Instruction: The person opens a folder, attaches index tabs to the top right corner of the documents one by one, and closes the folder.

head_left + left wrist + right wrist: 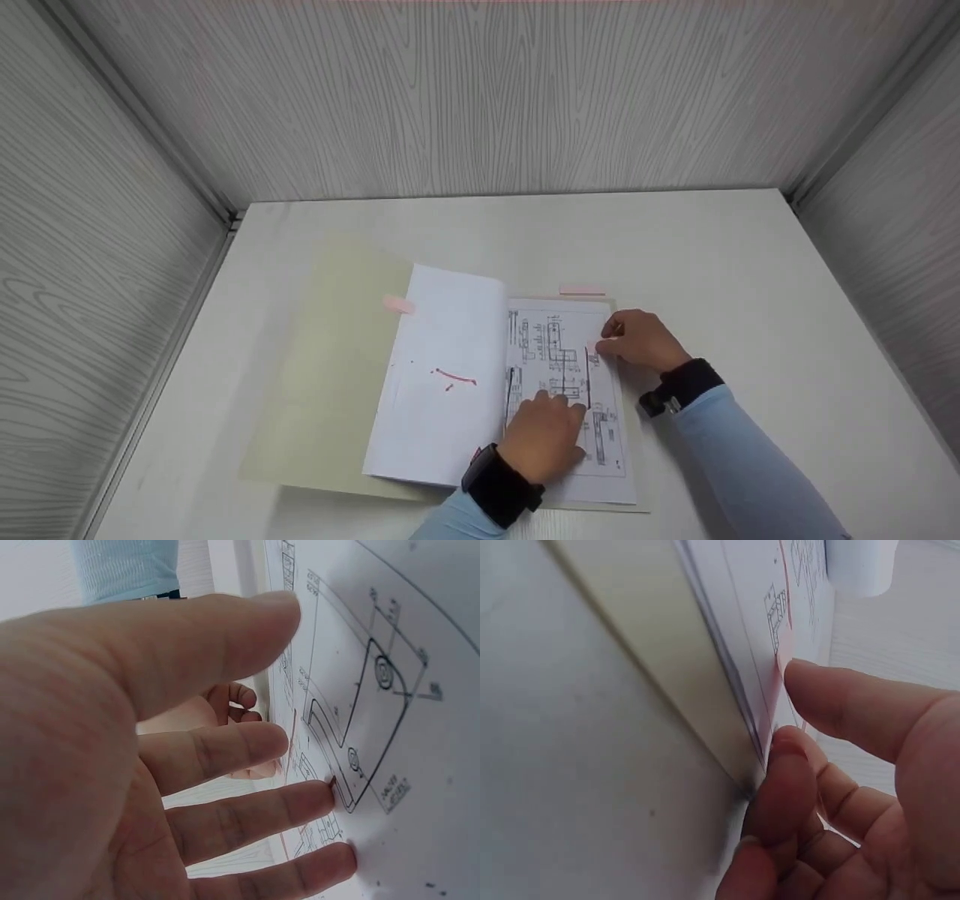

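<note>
An open folder with a pale yellow-green cover (315,390) lies on the table. Its right side shows a page of technical drawings (540,330); the turned page (450,330) on the left is white with red marks. My left hand (544,439) rests on the drawing page, its fingertips (341,859) touching the paper and its fingers extended. At the page's right edge, my right hand (641,341) holds a small pink sticky tab (784,660) between thumb and fingers. The thumb lies over the tab, and the other fingers are curled at the page edge.
Another pink sticky tab (399,304) sticks out from the turned page's left edge. A pink sticky pad (582,290) lies just beyond the folder's top edge. Wood-grain panels (480,97) enclose the white table (750,262) at the back and sides.
</note>
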`<state>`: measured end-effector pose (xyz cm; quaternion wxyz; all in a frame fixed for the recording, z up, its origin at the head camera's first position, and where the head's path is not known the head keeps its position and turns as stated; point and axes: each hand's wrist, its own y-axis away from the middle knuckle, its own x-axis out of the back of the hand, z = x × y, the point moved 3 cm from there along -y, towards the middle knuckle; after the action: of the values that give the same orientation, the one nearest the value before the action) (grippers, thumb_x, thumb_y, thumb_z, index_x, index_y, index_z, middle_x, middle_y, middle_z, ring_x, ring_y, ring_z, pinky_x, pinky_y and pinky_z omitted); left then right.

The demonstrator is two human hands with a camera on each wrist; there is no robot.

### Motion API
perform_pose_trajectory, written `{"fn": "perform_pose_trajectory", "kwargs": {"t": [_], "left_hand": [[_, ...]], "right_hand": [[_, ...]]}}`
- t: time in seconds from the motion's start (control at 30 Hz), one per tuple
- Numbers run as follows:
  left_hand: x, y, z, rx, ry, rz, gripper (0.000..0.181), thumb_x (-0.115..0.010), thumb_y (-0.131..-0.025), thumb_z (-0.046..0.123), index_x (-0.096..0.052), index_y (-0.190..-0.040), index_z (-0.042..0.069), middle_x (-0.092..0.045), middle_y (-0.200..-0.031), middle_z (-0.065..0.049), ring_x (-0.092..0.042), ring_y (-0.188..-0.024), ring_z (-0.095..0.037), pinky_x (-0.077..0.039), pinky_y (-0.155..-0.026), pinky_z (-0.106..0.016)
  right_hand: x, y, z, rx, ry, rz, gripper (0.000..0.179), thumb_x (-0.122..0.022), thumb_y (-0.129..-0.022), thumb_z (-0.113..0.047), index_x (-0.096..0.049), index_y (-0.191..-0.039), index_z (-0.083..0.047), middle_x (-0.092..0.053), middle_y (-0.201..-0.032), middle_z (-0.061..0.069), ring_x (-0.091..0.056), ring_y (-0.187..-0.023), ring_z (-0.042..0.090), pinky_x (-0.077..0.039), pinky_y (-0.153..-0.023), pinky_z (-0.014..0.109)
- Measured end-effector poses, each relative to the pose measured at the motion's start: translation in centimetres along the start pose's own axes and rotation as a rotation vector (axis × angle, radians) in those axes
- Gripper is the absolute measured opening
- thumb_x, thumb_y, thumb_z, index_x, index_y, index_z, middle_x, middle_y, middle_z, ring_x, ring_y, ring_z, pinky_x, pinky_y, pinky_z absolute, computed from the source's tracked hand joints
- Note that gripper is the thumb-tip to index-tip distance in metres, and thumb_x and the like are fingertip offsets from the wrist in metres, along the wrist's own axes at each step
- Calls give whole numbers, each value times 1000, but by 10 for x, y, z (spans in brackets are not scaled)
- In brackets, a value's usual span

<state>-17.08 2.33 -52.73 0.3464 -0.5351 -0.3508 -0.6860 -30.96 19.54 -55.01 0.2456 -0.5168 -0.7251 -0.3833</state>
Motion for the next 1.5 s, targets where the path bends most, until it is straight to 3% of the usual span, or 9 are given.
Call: {"fn": "perform_pose_trajectory", "kwargs": {"t": [0.33, 0.7, 1.5], "left_hand": [[-3, -2, -1, -11, -9, -7, 45, -75, -81, 40, -65, -116, 15, -64, -97, -3, -56, -86, -21, -49, -73, -36], [-3, -1, 2, 3, 11, 15, 45, -76, -80, 39, -67, -117, 16, -65, -96, -4, -57, -85, -22, -49, -72, -36], [-3, -3, 2, 18, 40, -15, 44, -76, -80, 39, -67, -116, 15, -64, -93, -3, -55, -82, -20, -48, -69, -34]], "right_hand": [[-3, -6, 0, 28, 34, 4, 15, -73, -84, -22, -66, -88, -10, -62, -86, 7, -56, -75, 22, -45, -63, 31], [-5, -8, 2, 30, 25, -6, 15, -72, -85, -22, -66, -86, -8, -59, -87, 8, -55, -74, 22, -44, -62, 30], [-4, -10, 4, 15, 20, -12, 15, -72, -84, -22, -70, -81, -8, -63, -83, 7, -57, -68, 21, -45, -57, 29]]}}
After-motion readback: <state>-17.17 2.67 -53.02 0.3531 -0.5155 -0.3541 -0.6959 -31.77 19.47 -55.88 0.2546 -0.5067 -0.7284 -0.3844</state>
